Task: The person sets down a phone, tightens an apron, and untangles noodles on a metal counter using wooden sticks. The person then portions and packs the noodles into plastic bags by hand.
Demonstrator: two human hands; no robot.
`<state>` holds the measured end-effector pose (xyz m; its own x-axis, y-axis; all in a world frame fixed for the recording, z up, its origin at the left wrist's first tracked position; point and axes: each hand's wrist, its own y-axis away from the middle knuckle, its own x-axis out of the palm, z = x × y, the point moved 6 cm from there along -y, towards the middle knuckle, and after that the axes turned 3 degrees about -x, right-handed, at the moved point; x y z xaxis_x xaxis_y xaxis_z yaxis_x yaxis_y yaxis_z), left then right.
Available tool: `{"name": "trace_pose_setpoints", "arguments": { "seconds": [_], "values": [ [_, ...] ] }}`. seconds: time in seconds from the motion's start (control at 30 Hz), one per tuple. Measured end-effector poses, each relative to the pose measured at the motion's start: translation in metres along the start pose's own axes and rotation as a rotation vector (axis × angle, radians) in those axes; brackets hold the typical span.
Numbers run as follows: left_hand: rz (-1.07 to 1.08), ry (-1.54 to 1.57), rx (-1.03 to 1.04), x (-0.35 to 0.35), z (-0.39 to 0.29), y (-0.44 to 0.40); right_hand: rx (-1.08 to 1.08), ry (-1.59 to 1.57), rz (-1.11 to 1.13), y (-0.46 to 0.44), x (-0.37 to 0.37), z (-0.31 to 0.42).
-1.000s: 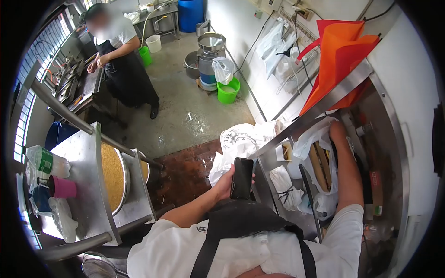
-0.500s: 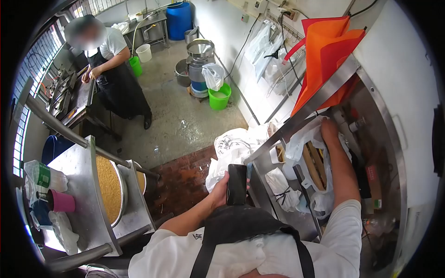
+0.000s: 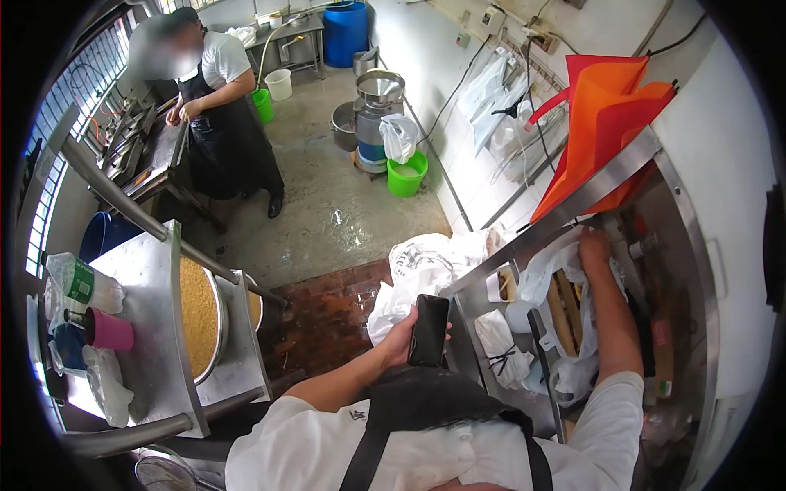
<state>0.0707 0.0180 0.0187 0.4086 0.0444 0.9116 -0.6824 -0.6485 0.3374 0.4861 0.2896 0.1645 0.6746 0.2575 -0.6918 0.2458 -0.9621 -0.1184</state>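
Observation:
My left hand [image 3: 399, 340] is wrapped around a black smartphone [image 3: 429, 331], whose dark screen faces up in front of my apron. To the right, my right hand [image 3: 596, 247] reaches into a metal cabinet and closes on the far rim of a white plastic bag [image 3: 536, 282]. The bag gapes, and brown cardboard-like strips [image 3: 566, 311] stand inside it. My fingertips there are mostly hidden. Close to the bag lie a wrapped white bundle with dark ties [image 3: 499, 348] and a small white box [image 3: 502, 284].
Orange and red sheets [image 3: 602, 123] hang above the metal frame [image 3: 565, 209]. White sacks [image 3: 426, 262] lie on the floor ahead. At left, a steel rack [image 3: 155, 327] bears a pink cup [image 3: 110, 330] beside a tub of yellowish grains [image 3: 199, 319]. A co-worker [image 3: 229, 123] stands at a far bench.
The view has shifted a little, so the room appears farther right. My left hand still holds the smartphone, and my right hand stays at the bag's rim.

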Motion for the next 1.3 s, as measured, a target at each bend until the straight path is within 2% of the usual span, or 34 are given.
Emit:
{"name": "trace_pose_setpoints", "arguments": {
  "seconds": [0.7, 0.77, 0.9, 1.3],
  "values": [
    [0.033, 0.024, -0.007, -0.007, 0.006, -0.007, -0.022, -0.079, 0.022, -0.005, -0.004, 0.005],
    [0.033, 0.025, -0.006, -0.004, 0.005, -0.005, 0.003, -0.092, 0.068, -0.011, 0.021, -0.005],
    [0.013, 0.011, -0.005, -0.002, 0.005, -0.002, 0.070, -0.143, 0.100, -0.004, 0.011, -0.011],
    [0.028, 0.025, 0.004, -0.001, 0.007, 0.003, 0.145, -0.096, -0.052, 0.003, -0.020, 0.000]
  ]
}}
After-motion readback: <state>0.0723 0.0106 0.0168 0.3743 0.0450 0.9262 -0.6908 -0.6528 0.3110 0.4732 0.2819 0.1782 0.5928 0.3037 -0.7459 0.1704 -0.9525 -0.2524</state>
